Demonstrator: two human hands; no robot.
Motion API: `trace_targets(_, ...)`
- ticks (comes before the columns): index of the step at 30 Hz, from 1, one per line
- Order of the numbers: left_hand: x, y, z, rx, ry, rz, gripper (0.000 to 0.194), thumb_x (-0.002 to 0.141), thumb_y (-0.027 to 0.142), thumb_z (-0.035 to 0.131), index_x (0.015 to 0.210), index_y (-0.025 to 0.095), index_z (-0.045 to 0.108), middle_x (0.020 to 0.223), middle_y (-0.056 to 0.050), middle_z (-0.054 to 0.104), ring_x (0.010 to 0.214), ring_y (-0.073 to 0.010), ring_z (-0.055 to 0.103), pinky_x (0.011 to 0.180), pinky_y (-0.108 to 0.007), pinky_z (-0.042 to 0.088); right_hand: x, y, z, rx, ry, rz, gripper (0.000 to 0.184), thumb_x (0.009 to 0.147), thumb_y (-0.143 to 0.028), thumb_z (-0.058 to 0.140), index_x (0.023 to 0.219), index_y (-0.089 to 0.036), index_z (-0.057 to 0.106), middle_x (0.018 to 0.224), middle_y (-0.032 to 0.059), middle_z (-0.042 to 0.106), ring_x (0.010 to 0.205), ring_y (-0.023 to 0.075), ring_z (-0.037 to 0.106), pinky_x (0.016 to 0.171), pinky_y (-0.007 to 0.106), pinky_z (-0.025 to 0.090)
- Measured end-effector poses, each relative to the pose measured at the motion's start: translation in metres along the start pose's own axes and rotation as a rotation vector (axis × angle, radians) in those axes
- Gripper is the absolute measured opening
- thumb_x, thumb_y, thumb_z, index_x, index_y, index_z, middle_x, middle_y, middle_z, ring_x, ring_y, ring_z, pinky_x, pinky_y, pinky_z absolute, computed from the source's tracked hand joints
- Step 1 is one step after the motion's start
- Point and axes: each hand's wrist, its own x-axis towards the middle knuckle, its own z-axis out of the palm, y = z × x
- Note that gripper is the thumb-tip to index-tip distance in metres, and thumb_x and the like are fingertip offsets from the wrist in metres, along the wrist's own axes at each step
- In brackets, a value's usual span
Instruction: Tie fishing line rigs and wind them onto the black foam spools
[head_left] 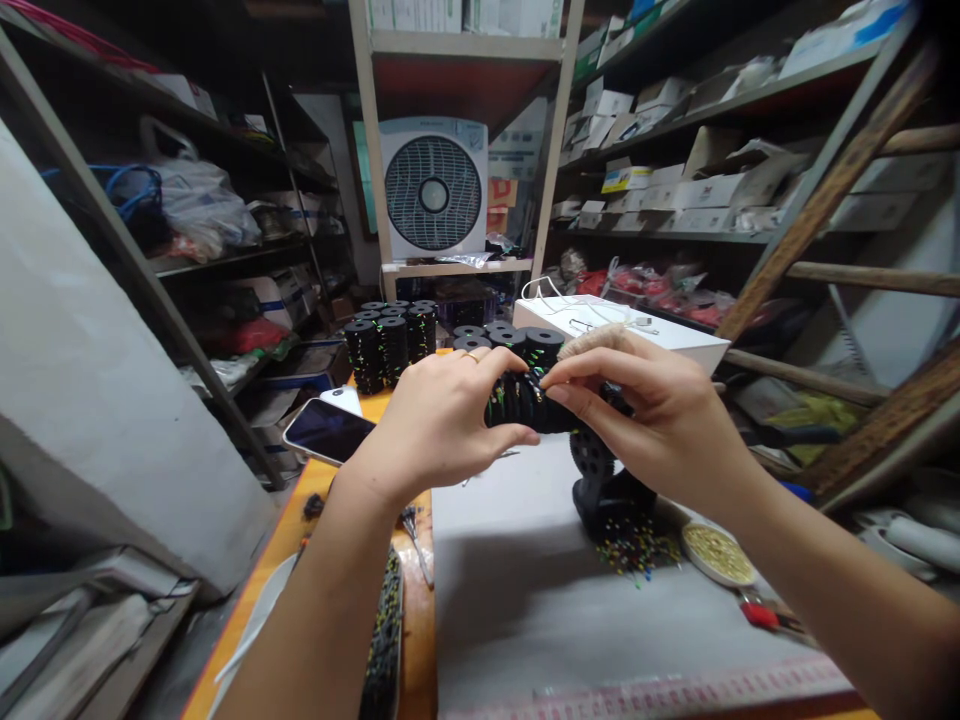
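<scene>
My left hand (pixel 442 410) curls its fingers and thumb round a row of black ribbed spools (pixel 517 402), held sideways above the table. Thumb and forefinger of my right hand (pixel 645 400) are pinched together at the right part of the row; the tiny thing between them is too small to name. Green and yellow glints show along the spools. Just below stands a black stand with a gear-like wheel (pixel 592 460), partly hidden by my right hand. At its foot lies a pile of colourful-headed pins (pixel 637 548).
Stacked black spools (pixel 390 340) stand at the back, near a white box (pixel 637 325) with cables. A phone (pixel 328 430) lies left. A dish of gold-coloured bits (pixel 720 555) and a red-handled tool (pixel 761 612) lie right. A measuring tape (pixel 675 692) runs along the front.
</scene>
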Motion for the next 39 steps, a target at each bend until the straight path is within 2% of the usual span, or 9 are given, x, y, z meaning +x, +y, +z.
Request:
trace_targets(4,0.0,0.0,0.0,0.002,-0.001,0.004,0.046,0.081,0.046,0.065,0.119,0.022,0.054,0.109,-0.006,0.069,0.101,-0.0266,0.062,0.081,-0.038,0.048,0.0,0.001,0.0,-0.015,-0.034,0.002,0.01,0.087,-0.013,0.061,0.087,-0.022,0.064,0.088,0.0031,0.061,0.082,0.0172,0.058,0.071,0.034,0.047)
trace_targets(10,0.0,-0.001,0.0,0.015,-0.002,0.007,0.047,0.081,0.046,0.065,0.12,0.023,0.053,0.111,-0.006,0.069,0.102,-0.0267,0.062,0.081,-0.038,0.048,0.001,0.001,-0.001,0.039,-0.012,0.025,0.009,0.089,-0.016,0.059,0.088,-0.023,0.065,0.088,0.003,0.061,0.082,0.0177,0.058,0.072,0.034,0.048)
trace_targets(23,0.0,-0.001,0.001,-0.015,0.024,-0.009,0.048,0.079,0.047,0.067,0.117,0.023,0.051,0.111,-0.005,0.069,0.1,-0.0259,0.063,0.079,-0.037,0.047,-0.001,0.001,0.0,0.011,-0.082,-0.032,0.01,0.088,-0.012,0.059,0.089,-0.021,0.063,0.092,0.0035,0.061,0.084,0.0162,0.059,0.073,0.031,0.048)
trace_targets(39,0.0,-0.001,0.001,0.028,0.013,0.005,0.044,0.081,0.049,0.064,0.116,0.025,0.052,0.097,-0.003,0.069,0.089,-0.0233,0.063,0.07,-0.033,0.044,-0.013,0.002,0.01,-0.085,-0.01,-0.113,0.015,0.088,-0.009,0.057,0.092,-0.022,0.063,0.097,0.0055,0.061,0.091,0.0181,0.06,0.079,0.033,0.049)
